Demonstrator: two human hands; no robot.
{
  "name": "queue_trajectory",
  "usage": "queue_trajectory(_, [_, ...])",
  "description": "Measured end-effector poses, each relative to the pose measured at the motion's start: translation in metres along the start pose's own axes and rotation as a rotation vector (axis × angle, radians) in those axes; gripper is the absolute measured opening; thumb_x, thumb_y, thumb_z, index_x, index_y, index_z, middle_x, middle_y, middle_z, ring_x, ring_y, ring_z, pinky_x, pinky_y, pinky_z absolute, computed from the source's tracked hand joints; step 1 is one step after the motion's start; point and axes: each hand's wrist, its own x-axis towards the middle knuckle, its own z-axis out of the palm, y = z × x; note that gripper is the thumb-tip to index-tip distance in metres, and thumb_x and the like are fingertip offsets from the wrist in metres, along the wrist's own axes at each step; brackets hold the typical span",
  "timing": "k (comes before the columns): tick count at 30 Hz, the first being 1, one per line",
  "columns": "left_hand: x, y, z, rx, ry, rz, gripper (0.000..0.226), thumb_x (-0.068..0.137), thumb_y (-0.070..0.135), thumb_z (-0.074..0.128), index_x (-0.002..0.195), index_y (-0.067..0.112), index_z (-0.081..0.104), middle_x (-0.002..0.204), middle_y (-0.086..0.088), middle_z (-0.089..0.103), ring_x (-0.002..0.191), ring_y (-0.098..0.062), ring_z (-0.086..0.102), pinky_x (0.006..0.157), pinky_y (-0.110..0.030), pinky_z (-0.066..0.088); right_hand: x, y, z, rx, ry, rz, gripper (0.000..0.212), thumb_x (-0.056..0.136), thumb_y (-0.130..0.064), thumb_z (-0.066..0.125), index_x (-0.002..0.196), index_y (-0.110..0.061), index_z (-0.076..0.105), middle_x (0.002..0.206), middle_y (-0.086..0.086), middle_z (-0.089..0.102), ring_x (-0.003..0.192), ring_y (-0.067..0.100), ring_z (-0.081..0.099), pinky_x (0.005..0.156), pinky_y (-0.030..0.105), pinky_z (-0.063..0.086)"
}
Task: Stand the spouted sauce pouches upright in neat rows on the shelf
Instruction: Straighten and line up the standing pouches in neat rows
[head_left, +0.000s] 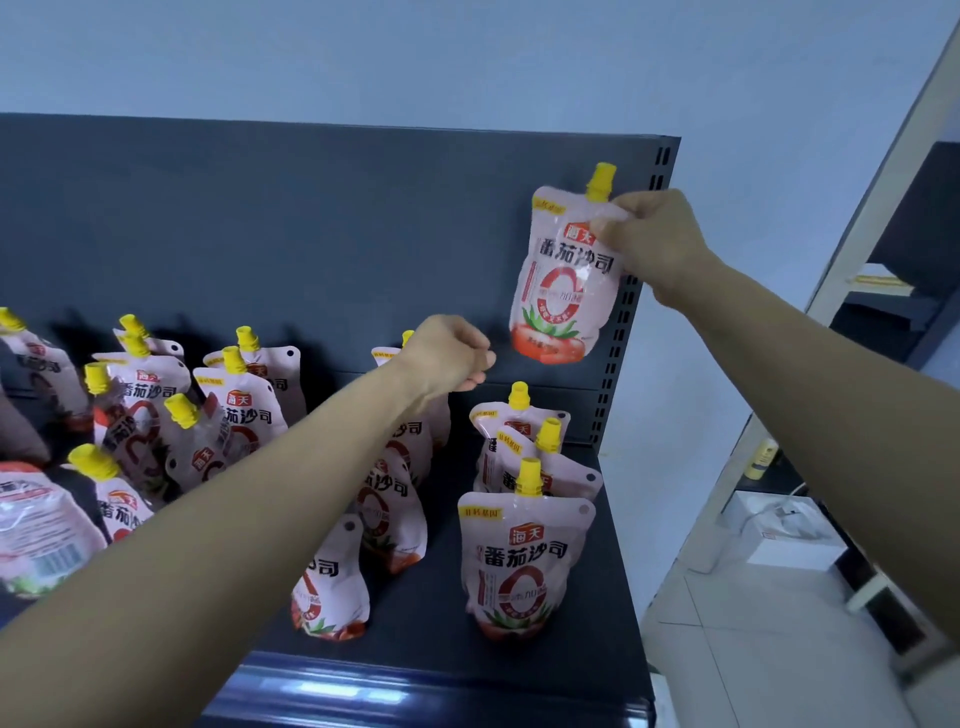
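My right hand (660, 244) pinches one sauce pouch (561, 280) by its top corner, held upright above the shelf (597, 639), my left hand (447, 358) curled and empty, over the other pouches (524, 561) standing below

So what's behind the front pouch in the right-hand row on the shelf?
Two more pouches stand behind it: the middle pouch and the rear pouch, yellow caps and upper parts showing. The front pouch hides their lower parts and bases.
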Motion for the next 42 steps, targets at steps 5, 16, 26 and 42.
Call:
queue_trajectory(5, [-0.006, -0.014, -0.005, 0.414, -0.216, 0.076, 0.020, 0.083, 0.008, 0.066, 0.103, 0.010, 0.065, 0.095, -0.002, 0.064, 0.089, -0.014, 0.058, 0.075, -0.017, 0.045, -0.008, 0.033, 0.026, -0.277, -0.160, 0.011, 0.012, 0.090, -0.008, 0.058, 0.087, -0.005, 0.069, 0.077, 0.007, 0.062, 0.059, 0.009, 0.052, 0.053, 0.019, 0.042])
queue_trajectory(16, [0.010, -0.038, 0.011, 0.478, -0.125, 0.091, 0.019, 0.077, 0.011, 0.073, 0.079, 0.015, 0.055, 0.088, -0.009, 0.062, 0.082, -0.022, 0.057, 0.079, -0.035, 0.048, -0.024, 0.115, 0.059, -0.281, -0.377, 0.226, 0.029, 0.089, -0.012, 0.064, 0.115, 0.002, 0.066, 0.118, 0.017, 0.066, 0.114, 0.029, 0.060, 0.099, 0.037, 0.045])
queue_trajectory(26, [0.020, -0.041, 0.020, 0.391, -0.166, 0.028, 0.005, 0.083, 0.010, 0.068, 0.087, 0.008, 0.070, 0.066, 0.000, 0.062, 0.061, -0.011, 0.061, 0.062, -0.018, 0.055, -0.017, 0.118, 0.048, -0.345, -0.435, 0.179, 0.034, 0.086, 0.001, 0.062, 0.120, -0.003, 0.062, 0.122, 0.013, 0.064, 0.114, 0.026, 0.060, 0.099, 0.029, 0.045])
queue_trajectory(42, [0.023, -0.042, 0.020, 0.578, -0.183, 0.064, 0.005, 0.080, 0.008, 0.068, 0.076, 0.010, 0.066, 0.060, -0.002, 0.054, 0.053, -0.011, 0.049, 0.050, -0.018, 0.041, -0.054, 0.088, 0.039, -0.586, -0.718, 0.038, 0.027, 0.090, -0.007, 0.058, 0.064, -0.009, 0.062, 0.061, -0.001, 0.053, 0.061, 0.011, 0.055, 0.068, 0.028, 0.050])
